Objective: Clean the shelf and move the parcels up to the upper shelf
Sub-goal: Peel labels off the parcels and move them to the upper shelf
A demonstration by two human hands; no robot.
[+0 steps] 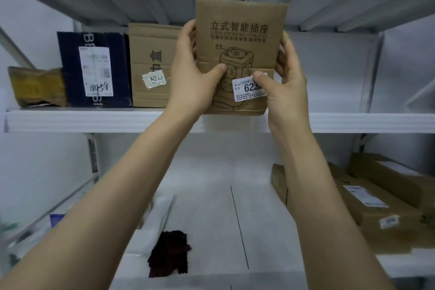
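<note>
A tall brown cardboard parcel [240, 37] with printed characters and a white barcode label is held upright in front of the upper shelf [82, 120]. My left hand [190, 77] grips its left side, thumb on the front face. My right hand [287, 85] grips its right side, thumb on the label. On the upper shelf stand a brown box [150, 66], a dark blue box [94, 68] with a white label, and a crumpled brown packet [35, 87]. A dark cloth [169, 253] lies on the lower shelf [211, 195].
At the right of the lower shelf lie several flat brown boxes [376, 200]. A white plastic bag [160, 214] lies beside the cloth. The right part of the upper shelf [353, 120] is bare. Another shelf board hangs close above the parcel.
</note>
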